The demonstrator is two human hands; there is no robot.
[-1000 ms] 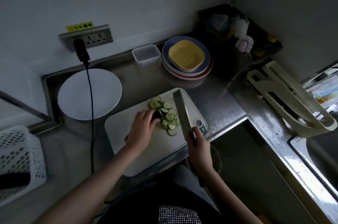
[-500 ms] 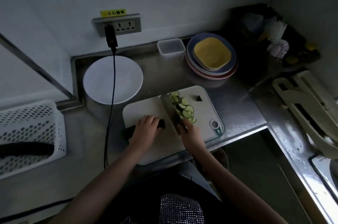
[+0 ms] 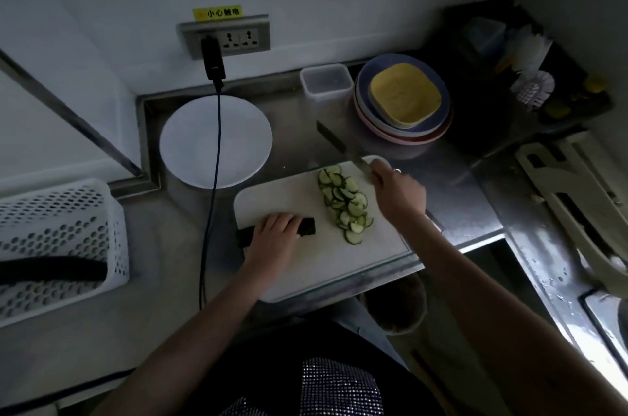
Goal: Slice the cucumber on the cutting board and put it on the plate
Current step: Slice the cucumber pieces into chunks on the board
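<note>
A white cutting board (image 3: 306, 266) lies on the steel counter in front of me. My left hand (image 3: 277, 233) holds the dark uncut piece of cucumber (image 3: 307, 225) down on the board's left part. A heap of several cucumber slices (image 3: 346, 203) lies to its right. My right hand (image 3: 396, 191) grips the handle of a knife (image 3: 336, 143) at the board's far right corner, the blade pointing up and left over the counter, away from the slices. The white round plate (image 3: 215, 142) sits behind the board to the left, with nothing on it.
A black cable (image 3: 212, 177) runs from the wall socket (image 3: 226, 36) across the plate. A white perforated basket (image 3: 57, 245) stands at the left. A stack of plates with a yellow dish (image 3: 404, 96), a clear tub (image 3: 326, 80) and a dark rack (image 3: 530, 65) line the back.
My right hand has lifted the knife off the board and swung it back to the far right corner. The slices now lie spread in a line. My left hand stays on the cucumber piece.
</note>
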